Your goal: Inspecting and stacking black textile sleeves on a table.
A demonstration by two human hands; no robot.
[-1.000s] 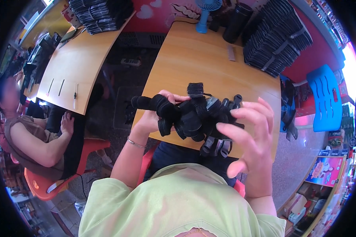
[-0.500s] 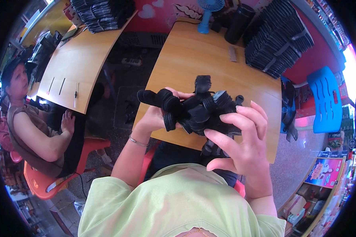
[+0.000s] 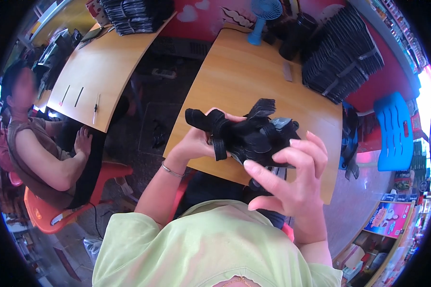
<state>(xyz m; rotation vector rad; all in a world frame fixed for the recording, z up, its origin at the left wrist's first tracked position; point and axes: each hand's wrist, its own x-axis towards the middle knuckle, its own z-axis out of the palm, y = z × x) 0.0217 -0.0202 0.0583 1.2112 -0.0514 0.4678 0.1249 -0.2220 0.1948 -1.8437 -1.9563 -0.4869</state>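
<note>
A bundle of black fabric straps [image 3: 256, 138], with loose ends sticking out and a small grey patch near its right side, is held up over the near part of the table. My left hand [image 3: 195, 145] grips its left end; some of those fingers are hidden behind the black material. On the other side, my right hand [image 3: 297, 172] has its fingers spread and curved, with the thumb apart. Its fingertips lie at the bundle's right and lower edge; whether they touch it I cannot tell.
My wooden table [image 3: 230, 62] carries a blue fan [image 3: 258, 28], a black cylinder [image 3: 297, 36] and a tall stack of black folded pieces [image 3: 342, 55]. At left, a person [image 3: 43, 148] sits by another table [image 3: 105, 62] bearing thin tools. A blue chair [image 3: 393, 131] stands at right.
The bundle has tilted and its upper strap end now leans right. My left hand still holds it, while my right hand stays spread beside it. The whole view has shifted slightly.
</note>
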